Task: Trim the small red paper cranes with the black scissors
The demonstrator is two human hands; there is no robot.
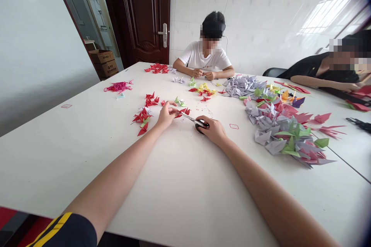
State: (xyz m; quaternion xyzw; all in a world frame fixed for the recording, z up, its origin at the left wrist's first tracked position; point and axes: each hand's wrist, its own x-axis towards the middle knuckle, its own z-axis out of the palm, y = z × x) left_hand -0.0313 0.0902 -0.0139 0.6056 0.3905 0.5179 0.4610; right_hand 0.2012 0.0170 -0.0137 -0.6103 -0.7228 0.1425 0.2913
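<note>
My right hand [213, 130] is wrapped round the black handles of a pair of scissors [191, 119], whose metal blades point left. The fingers of my left hand [167, 115] are pinched together at the blade tips, on a small red paper crane [185, 112]; the blades cross in front of part of it. Just behind lies a green and white folded paper crane [181, 102]. Left of my left hand, a loose group of mostly red paper cranes [142, 115] lies on the white table [185, 185].
A large heap of grey, pink and green folded paper [272, 123] covers the right side. Pink string [118, 86] lies at the left, with red cranes [158, 68] farther back. Across the table sits a person in white [203, 56]; another in black [313, 65] is at the right.
</note>
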